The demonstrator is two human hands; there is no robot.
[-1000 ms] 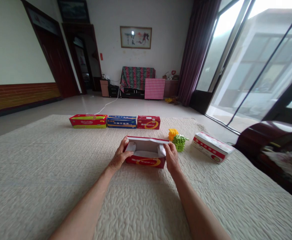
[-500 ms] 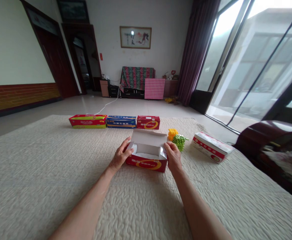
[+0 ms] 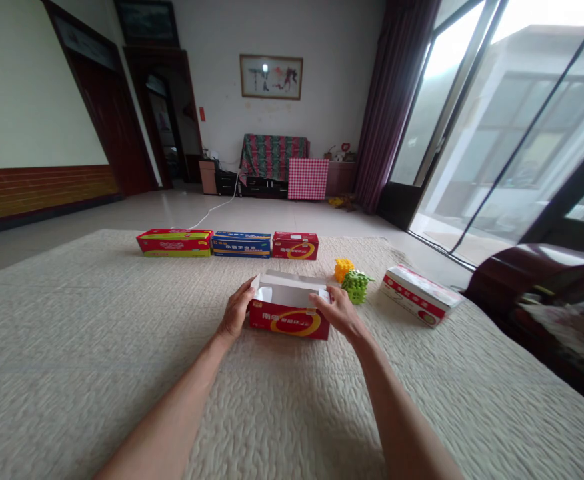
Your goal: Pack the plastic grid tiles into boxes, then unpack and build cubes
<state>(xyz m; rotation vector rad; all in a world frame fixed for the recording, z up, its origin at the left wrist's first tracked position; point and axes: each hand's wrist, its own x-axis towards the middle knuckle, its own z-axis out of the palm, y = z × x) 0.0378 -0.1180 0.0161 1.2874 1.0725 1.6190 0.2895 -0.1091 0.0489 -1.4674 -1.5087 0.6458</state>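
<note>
A red cardboard box [image 3: 288, 323] with a yellow ring printed on its front rests on the quilted cover, its top open and white inside. My left hand [image 3: 238, 309] grips the box's left end, thumb near the rim. At the right end, my right hand [image 3: 339, 310] holds the box with its thumb over the front corner by the small side flap. The raised lid flap stands along the far side. Just beyond my right hand sit a green knobbly block [image 3: 356, 287] and a yellow one [image 3: 343, 269].
A red-and-yellow box [image 3: 175, 243], a blue box [image 3: 242, 245] and another red box [image 3: 295, 246] line up farther back. To the right lies a white-and-red box [image 3: 422, 295], near a dark wooden armrest [image 3: 522, 273]. The quilted cover [image 3: 122, 347] spreads beneath everything.
The lid flap has tipped and looks lower. The box's front face has turned more toward me. My right thumb has moved left, over the box's front rim.
</note>
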